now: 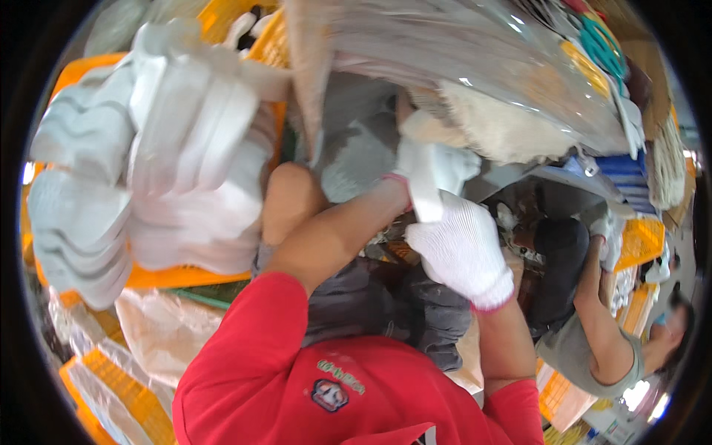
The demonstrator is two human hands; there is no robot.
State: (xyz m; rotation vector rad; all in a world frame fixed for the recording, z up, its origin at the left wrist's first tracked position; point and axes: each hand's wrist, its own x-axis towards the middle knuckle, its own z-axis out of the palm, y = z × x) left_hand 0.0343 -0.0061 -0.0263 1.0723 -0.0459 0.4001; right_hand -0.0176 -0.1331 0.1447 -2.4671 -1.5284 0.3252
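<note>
The left hand appears curled round a white piece, held out past the right edge of the orange crate. The right hand meets its lower end, though blur hides whether those fingers grip. The step seems to be positioning the piece; the next move likely calls for steady two-handed control.

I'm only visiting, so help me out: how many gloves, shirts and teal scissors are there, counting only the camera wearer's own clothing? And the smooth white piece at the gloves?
White gloves: 2
Red shirt: 1
Teal scissors: 1
Smooth white piece at the gloves: 1
Total: 5
</note>
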